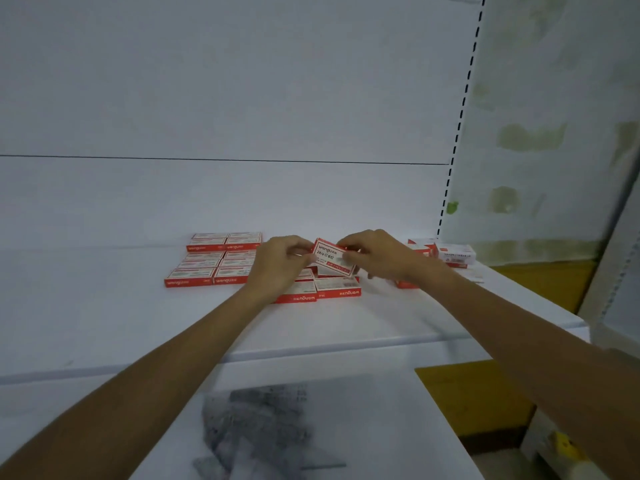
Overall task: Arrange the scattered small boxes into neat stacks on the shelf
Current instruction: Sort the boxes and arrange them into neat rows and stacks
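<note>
White shelf (pixel 104 306) surface carries arranged red staple boxes (pixel 214 261) at left and loose boxes (pixel 446 254) at right. Left hand (pixel 280 261) and right hand (pixel 377 254) each pinch one end of a tilted staple box (pixel 334 258), held above the centre stack (pixel 332 287). Risk: skewed release would leave the box overhanging, or knock the stack out of line.

Hands (pixel 332 261) pinching box (pixel 334 260), white shelf (pixel 104 306)

neat boxes (pixel 216 259) left | held box (pixel 334 257) centre | loose boxes (pixel 446 254), perhaps heaped, right
</note>
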`<state>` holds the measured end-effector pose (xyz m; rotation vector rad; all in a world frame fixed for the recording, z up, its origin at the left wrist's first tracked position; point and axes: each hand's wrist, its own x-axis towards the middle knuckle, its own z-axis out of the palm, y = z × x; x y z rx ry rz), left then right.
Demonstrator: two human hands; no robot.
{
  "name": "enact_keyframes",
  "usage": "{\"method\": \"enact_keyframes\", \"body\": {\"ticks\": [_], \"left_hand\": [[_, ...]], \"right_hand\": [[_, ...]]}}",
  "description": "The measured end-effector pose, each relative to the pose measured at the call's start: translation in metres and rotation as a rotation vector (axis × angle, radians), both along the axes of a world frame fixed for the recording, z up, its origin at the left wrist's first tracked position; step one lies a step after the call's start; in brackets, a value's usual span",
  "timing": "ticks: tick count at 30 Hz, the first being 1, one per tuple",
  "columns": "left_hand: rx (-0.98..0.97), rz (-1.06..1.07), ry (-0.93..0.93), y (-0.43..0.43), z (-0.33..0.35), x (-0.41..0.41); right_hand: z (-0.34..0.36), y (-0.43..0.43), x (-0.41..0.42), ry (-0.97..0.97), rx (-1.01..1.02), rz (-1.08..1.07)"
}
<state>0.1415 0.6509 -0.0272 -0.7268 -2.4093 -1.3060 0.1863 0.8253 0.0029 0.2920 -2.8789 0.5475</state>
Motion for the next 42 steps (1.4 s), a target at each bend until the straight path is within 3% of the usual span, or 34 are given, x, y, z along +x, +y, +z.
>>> {"method": "enact_keyframes", "body": {"ticks": [7,14,18,22,27,31,35,42], "left_hand": [[0.058,0.045,-0.044,-0.031,-0.006,-0.003],[0.198,0.05,-0.093,-0.06,-0.004,-0.008],[0.377,0.098,-0.246,-0.074,0.001,-0.013],[0.304,-0.008,-0.395,-0.089,0.001,-0.013],[0.454,-0.13,-0.48,-0.112,0.002,-0.022],[0.275,-0.038,-0.412,-0.136,-0.002,-0.038],[0.226,-0.043,-0.378,-0.147,-0.001,-0.042],[0.184,-0.008,-0.362,-0.173,-0.009,-0.053]], "right_hand": [[-0.003,-0.037,-0.016,0.011,-0.056,0.013],[-0.001,-0.078,-0.018,-0.1,-0.345,0.148],[0.002,-0.101,-0.026,-0.077,-0.431,0.161],[0.002,-0.121,-0.036,0.019,-0.623,0.128],[0.0,-0.138,-0.046,-0.004,-0.584,0.085],[0.0,-0.139,-0.05,0.156,-0.26,0.1],[-0.01,-0.149,-0.06,0.3,-0.141,0.198],[-0.026,-0.169,-0.071,0.254,0.024,0.143]]}}
